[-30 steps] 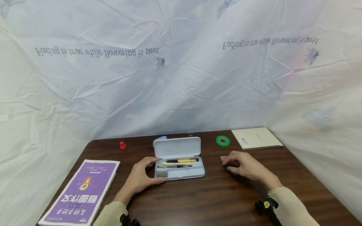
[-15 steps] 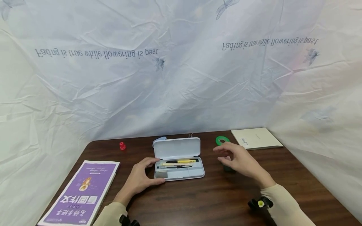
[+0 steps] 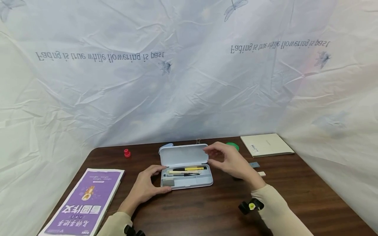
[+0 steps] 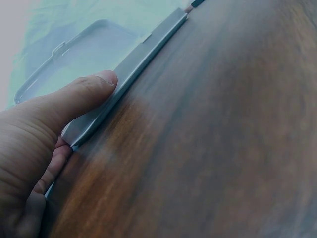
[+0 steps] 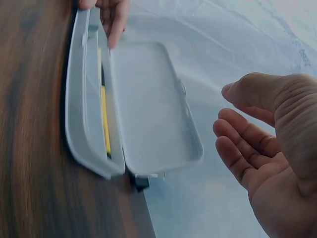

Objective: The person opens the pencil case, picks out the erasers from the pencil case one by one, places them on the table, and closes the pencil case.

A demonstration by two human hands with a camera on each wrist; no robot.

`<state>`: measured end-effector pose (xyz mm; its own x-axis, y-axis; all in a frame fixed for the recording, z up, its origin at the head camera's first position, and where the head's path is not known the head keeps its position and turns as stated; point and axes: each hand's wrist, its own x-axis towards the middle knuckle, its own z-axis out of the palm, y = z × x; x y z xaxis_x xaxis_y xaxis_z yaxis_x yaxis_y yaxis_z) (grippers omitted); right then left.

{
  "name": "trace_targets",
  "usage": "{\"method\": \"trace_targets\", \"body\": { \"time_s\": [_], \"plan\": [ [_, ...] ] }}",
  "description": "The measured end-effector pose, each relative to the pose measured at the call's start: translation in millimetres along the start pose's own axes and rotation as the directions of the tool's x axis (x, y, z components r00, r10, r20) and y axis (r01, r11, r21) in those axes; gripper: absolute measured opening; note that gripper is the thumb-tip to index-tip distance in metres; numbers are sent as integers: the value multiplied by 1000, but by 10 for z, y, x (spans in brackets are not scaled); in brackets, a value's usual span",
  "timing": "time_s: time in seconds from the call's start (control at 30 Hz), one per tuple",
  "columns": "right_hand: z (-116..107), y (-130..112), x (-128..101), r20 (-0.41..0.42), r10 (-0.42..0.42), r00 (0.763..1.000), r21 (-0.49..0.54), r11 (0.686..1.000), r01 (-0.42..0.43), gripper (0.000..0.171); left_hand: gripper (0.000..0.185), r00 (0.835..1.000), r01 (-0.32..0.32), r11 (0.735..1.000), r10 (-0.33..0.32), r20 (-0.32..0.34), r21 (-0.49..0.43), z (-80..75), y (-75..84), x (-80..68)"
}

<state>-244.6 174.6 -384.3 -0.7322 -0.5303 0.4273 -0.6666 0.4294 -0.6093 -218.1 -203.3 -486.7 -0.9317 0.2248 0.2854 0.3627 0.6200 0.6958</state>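
An open pale-blue pencil case [image 3: 203, 181] lies in the middle of the brown table [image 3: 206, 209], its lid [image 3: 183, 154] tipped back. Pens and a yellow pencil [image 3: 190, 168] lie inside. My left hand [image 3: 161, 178] grips the case's left end, thumb [image 4: 91, 89] on the front edge and fingers behind. My right hand [image 3: 209, 156] hovers just off the lid's right edge, fingers loosely bent and the palm [image 5: 267, 163] empty. In the right wrist view the lid [image 5: 148, 109] stands apart from the fingers.
A purple book [image 3: 85, 203] lies at front left and a red cap [image 3: 127, 152] behind it. A cream notebook [image 3: 267, 145] sits at back right, a green tape roll [image 3: 235, 145] half hidden by my right hand. A small grey piece [image 3: 254, 165] and a beige eraser [image 3: 261, 174] lie right of the case.
My right hand has lifted off the table at the right and moved left and up to the lid's edge, uncovering the small pieces. The left hand has stayed on the case.
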Motion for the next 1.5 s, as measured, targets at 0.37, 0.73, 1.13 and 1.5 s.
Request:
{"method": "trace_targets", "body": {
  "time_s": [0.37,0.73,1.13,1.5],
  "plan": [
    [256,-251,334,14,-66,998,49,997,65,40,85,1000,12,1000,-12,2,0,-13,-8,1],
    [533,-462,571,46,-104,994,102,990,98,39,86,1000,17,1000,-17,9,-12,-11,4,4],
    [1089,-370,607,210,-124,970,83,991,108,34,82,1000,-14,1000,14,-11,-16,-2,-27,-5],
    [1311,-258,565,337,-59,940,-62,994,85,27,83,999,-33,999,33,-9,-6,0,-1,-1]
  ]
}}
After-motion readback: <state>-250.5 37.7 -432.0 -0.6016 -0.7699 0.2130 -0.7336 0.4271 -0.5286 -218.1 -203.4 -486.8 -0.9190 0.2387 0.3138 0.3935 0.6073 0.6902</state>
